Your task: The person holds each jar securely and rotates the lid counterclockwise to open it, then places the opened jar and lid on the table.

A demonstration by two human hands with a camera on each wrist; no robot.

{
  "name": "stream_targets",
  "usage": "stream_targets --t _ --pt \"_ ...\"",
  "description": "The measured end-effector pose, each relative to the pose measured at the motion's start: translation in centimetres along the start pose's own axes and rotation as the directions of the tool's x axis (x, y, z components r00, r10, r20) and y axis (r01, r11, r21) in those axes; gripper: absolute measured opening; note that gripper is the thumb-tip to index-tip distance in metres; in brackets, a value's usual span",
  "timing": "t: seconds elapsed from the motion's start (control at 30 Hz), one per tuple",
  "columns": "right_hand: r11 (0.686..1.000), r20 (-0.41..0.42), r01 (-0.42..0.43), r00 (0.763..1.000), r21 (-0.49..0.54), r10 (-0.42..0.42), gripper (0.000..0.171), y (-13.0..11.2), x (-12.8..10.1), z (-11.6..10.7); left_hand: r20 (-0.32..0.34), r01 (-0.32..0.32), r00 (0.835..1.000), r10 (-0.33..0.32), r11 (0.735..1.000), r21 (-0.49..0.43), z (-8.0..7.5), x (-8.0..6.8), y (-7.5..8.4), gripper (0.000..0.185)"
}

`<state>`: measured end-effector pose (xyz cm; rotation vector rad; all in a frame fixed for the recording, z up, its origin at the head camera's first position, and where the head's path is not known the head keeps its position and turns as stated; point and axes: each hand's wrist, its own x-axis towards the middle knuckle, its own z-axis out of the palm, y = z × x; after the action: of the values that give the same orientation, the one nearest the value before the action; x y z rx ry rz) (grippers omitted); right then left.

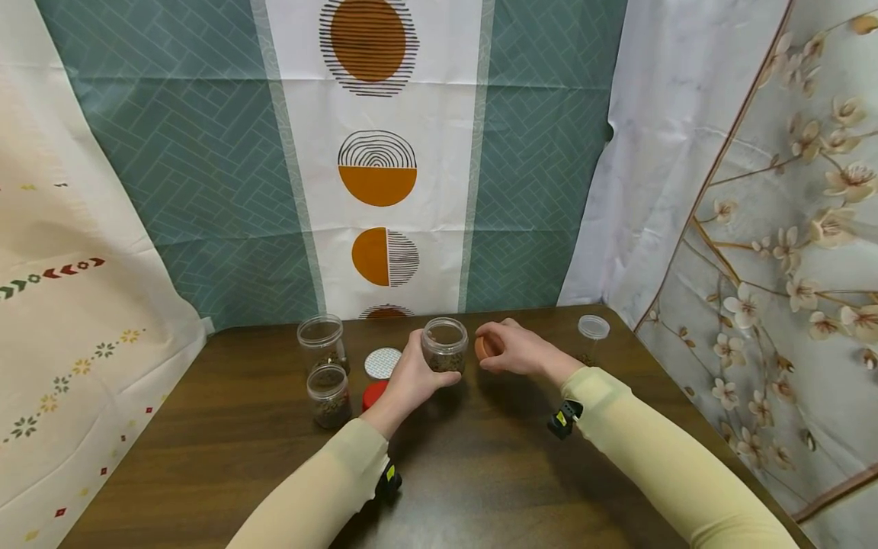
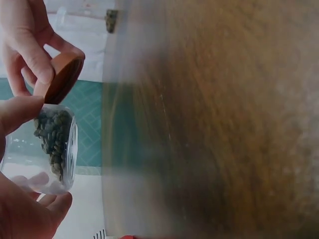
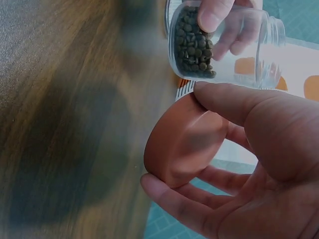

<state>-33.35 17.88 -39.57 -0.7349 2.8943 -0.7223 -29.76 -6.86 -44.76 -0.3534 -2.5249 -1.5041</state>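
Note:
My left hand point(image 1: 414, 381) grips an open clear jar point(image 1: 444, 352) round its side, raised above the wooden table. Dark round pellets point(image 3: 192, 47) fill the bottom part of the jar. Just to the right, my right hand point(image 1: 524, 352) holds an orange-brown round lid point(image 1: 485, 348) by its edge, between thumb and fingers. The right wrist view shows the lid point(image 3: 174, 142) tilted on its side, near the jar and off its mouth. In the left wrist view the lid point(image 2: 64, 77) is beside the jar's base.
Two open clear jars, a taller one point(image 1: 320, 335) and a smaller one point(image 1: 329, 400), stand at the left. Beside them lie a lid with a pale patterned underside point(image 1: 382, 363) and a red lid point(image 1: 373, 394). A small jar with a whitish lid point(image 1: 593, 328) stands back right. Cloths hang behind.

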Motion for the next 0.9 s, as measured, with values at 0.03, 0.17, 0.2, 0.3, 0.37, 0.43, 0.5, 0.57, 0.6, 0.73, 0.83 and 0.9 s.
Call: stream_targets --t 0.03,0.17,0.2,0.3,0.37,0.43,0.5,0.57,0.6,0.73,0.83,0.9 --pt "1.0 0.003 -0.003 1.0 -0.005 0.003 0.061 0.0 0.1 0.1 -0.003 0.004 1.0 -0.004 1.0 0.004 0.1 0.1 0.0 0.093" --pt "1.0 0.008 -0.021 1.0 -0.015 0.021 0.062 0.2 0.2 0.0 -0.013 0.014 1.0 -0.013 1.0 0.027 0.3 0.6 -0.5 0.093" --pt "1.0 0.007 -0.023 1.0 -0.016 0.023 0.062 0.3 0.3 0.0 -0.016 0.014 1.0 -0.014 0.999 0.029 0.4 0.8 -0.6 0.094" --pt "0.999 0.007 -0.03 1.0 -0.018 0.03 0.061 0.4 0.5 0.1 -0.019 0.018 1.0 -0.018 1.0 0.022 0.5 1.1 -1.0 0.094" --pt "0.999 0.008 -0.031 0.999 -0.024 0.031 0.061 0.5 0.8 0.2 -0.019 0.015 1.0 -0.015 1.0 0.006 0.5 1.5 -1.5 0.096" --pt "0.999 0.013 -0.035 0.999 -0.035 0.035 0.061 0.7 1.0 0.4 -0.022 0.016 1.0 -0.016 1.0 0.017 0.8 2.3 -2.6 0.097" --pt "0.998 0.021 -0.037 0.999 -0.047 0.038 0.062 0.8 1.3 0.5 -0.029 0.022 0.999 -0.021 0.999 0.04 1.3 3.2 -4.3 0.1" --pt "0.997 0.026 -0.04 0.999 -0.062 0.042 0.062 0.9 1.6 0.6 -0.039 0.016 0.999 -0.013 0.998 0.063 2.0 4.2 -6.1 0.103" --pt "0.997 0.028 -0.041 0.999 -0.067 0.043 0.062 0.9 1.7 0.7 -0.043 0.02 0.999 -0.017 0.998 0.066 2.1 4.5 -6.5 0.103" --pt "0.995 0.028 -0.038 0.999 -0.087 0.04 0.06 0.9 2.3 0.7 -0.045 0.019 0.999 -0.017 0.999 0.034 2.0 4.5 -5.5 0.099" --pt "0.995 0.028 -0.037 0.999 -0.097 0.039 0.06 0.8 2.7 0.7 -0.035 0.044 0.998 -0.044 0.999 0.017 1.5 3.8 -3.3 0.096" --pt "0.994 0.032 -0.042 0.998 -0.106 0.045 0.06 0.8 2.9 0.7 -0.026 0.066 0.998 -0.066 0.998 0.017 1.3 3.4 -2.1 0.095"
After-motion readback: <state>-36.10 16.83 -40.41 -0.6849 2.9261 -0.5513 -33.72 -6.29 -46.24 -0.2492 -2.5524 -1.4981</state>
